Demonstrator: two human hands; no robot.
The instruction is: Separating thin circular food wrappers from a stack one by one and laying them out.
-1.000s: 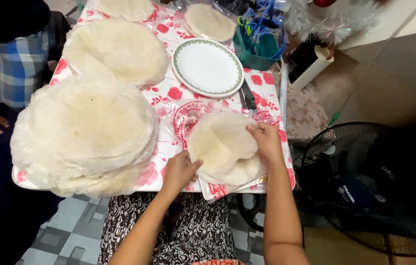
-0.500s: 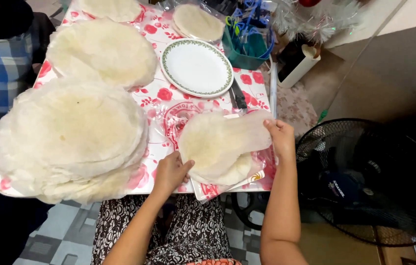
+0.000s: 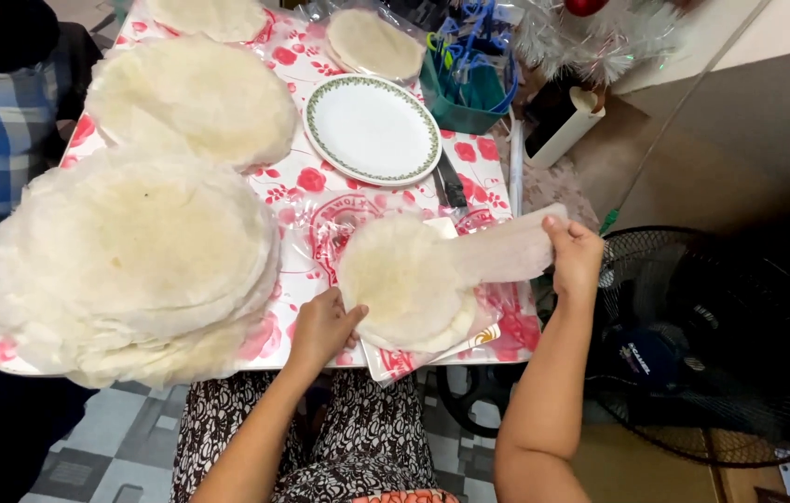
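A table covered with a white plastic cloth printed with red flowers (image 3: 306, 191) is filling the left and centre of the frame, seen from above. The largest thing on it, a tall heap of thin, round, off-white translucent wrappers (image 3: 129, 261), is sitting at the left edge and overhanging the table's near side. Above it, in the upper left, a second, smaller heap of the same round sheets (image 3: 195, 98) is lying. At the right of the frame, off the table, a black electric fan (image 3: 702, 345) is standing on the floor. In the lower centre, a small stack of round pale wrappers (image 3: 404, 284) is resting on a clear plastic bag with red print (image 3: 502, 321). A white round plate with a green patterned rim (image 3: 372, 129) is sitting above that stack, and a teal basket (image 3: 469, 88) is standing at the upper right of the plate. A further small stack of wrappers in clear plastic (image 3: 372, 42) is lying at the top centre.

The person's left hand (image 3: 320, 326) is lying flat with fingers spread narrowly, pressing the near left edge of the small stack. The right hand (image 3: 574, 251) is pinching one single wrapper sheet (image 3: 507, 251) and peeling it up and to the right off the stack.
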